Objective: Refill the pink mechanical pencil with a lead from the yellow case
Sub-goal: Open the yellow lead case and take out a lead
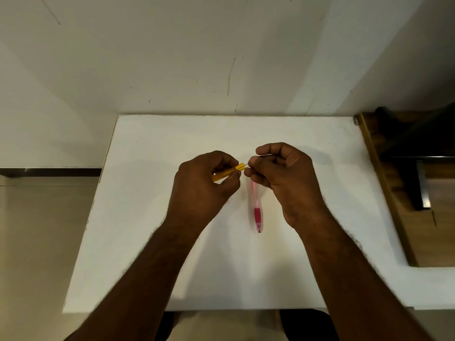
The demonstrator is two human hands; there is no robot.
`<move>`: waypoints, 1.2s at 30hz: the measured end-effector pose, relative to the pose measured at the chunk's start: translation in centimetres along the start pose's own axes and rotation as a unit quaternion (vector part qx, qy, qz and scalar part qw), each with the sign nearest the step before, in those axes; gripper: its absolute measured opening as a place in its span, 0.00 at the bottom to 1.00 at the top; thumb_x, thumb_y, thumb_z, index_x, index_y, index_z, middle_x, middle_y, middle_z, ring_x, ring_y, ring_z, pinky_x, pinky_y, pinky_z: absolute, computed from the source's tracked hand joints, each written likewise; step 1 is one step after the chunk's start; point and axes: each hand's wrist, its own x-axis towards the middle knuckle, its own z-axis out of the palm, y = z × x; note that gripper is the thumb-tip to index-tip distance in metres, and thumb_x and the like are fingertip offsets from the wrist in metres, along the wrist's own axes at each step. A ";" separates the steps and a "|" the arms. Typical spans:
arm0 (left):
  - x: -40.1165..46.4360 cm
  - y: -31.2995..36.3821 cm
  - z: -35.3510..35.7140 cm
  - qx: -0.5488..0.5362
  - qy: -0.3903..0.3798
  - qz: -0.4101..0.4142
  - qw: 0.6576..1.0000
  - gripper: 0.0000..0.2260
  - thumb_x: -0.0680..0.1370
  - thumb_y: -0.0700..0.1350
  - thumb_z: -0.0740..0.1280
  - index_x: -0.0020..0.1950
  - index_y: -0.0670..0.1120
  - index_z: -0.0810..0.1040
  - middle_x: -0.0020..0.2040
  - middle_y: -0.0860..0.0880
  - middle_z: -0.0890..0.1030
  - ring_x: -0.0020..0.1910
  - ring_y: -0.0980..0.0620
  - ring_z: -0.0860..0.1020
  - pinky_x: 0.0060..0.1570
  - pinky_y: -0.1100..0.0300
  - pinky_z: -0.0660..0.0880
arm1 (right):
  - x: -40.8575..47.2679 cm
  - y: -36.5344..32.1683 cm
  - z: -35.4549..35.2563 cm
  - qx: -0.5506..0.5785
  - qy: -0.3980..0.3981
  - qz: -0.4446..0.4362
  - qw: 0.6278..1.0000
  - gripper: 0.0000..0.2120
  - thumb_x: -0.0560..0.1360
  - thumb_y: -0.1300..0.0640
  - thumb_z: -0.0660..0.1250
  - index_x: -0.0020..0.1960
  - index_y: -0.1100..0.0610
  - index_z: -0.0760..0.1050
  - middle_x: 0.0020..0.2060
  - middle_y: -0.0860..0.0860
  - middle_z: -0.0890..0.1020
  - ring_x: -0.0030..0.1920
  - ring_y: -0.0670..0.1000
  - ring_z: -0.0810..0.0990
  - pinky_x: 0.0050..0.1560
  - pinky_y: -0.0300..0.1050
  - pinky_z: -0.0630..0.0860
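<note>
Left side: grey floor and a dark strip along the wall base. White table butts against the white wall at its far edge.

Left hand is raised over the table middle, back of hand toward the camera. Fingers curled in, thumb and forefinger clamped on the yellow case. The case lies roughly level, tilted slightly, its right end higher and poking out past the fingertips. Near end is hidden inside the fist.

Thin dark lead sticks out of the case's right end and bridges the small gap between the two hands. Very fine, mostly hidden; can't tell how much is out of the case.

Right hand is just right of the case, fingers curled tight, thumb and forefinger tips pressed together on the lead's right end. Other fingers folded into the palm. The two hands are close but apart, joined only by the lead.

Pink pencil lies flat on the table below the right hand's fingertips, running near to far. Tip points toward the near edge, darker pink grip just behind the tip. Far end is covered by the right hand; no contact visible between hand and pencil.

Right side: brown wooden surface beside the table, with a dark metal frame on it.
</note>
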 end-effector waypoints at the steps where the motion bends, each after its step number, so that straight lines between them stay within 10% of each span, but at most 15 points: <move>1: 0.0 0.0 0.0 0.004 0.004 0.004 1.000 0.06 0.72 0.48 0.73 0.49 0.53 0.85 0.44 0.58 0.85 0.45 0.59 0.80 0.48 0.62 0.77 | 0.0 0.0 0.1 -0.013 0.007 -0.014 1.000 0.07 0.76 0.65 0.73 0.52 0.58 0.81 0.43 0.58 0.88 0.41 0.54 0.89 0.45 0.45 0.85; 17: 0.0 -0.6 -0.5 0.057 -0.025 -0.034 0.997 0.08 0.69 0.53 0.71 0.46 0.56 0.84 0.42 0.58 0.83 0.41 0.57 0.79 0.44 0.57 0.77 | -0.4 0.5 0.4 -0.179 0.053 -0.208 0.960 0.08 0.76 0.57 0.72 0.54 0.51 0.77 0.40 0.42 0.84 0.39 0.50 0.88 0.45 0.58 0.84; 26: 0.0 -1.9 0.0 0.226 -0.069 -0.065 0.970 0.06 0.74 0.53 0.72 0.47 0.53 0.84 0.42 0.53 0.85 0.43 0.49 0.81 0.48 0.50 0.77 | 0.3 -0.3 -1.0 0.006 0.105 -0.082 0.991 0.08 0.76 0.64 0.73 0.52 0.55 0.77 0.43 0.53 0.86 0.37 0.54 0.88 0.39 0.45 0.81; 36: 0.3 -2.5 0.7 0.158 -0.064 -0.048 0.984 0.17 0.73 0.54 0.75 0.61 0.53 0.83 0.53 0.53 0.83 0.49 0.53 0.80 0.53 0.59 0.77 | 0.3 0.0 -0.8 -0.055 0.092 -0.094 0.990 0.09 0.76 0.62 0.73 0.52 0.53 0.77 0.42 0.50 0.86 0.36 0.51 0.88 0.39 0.48 0.85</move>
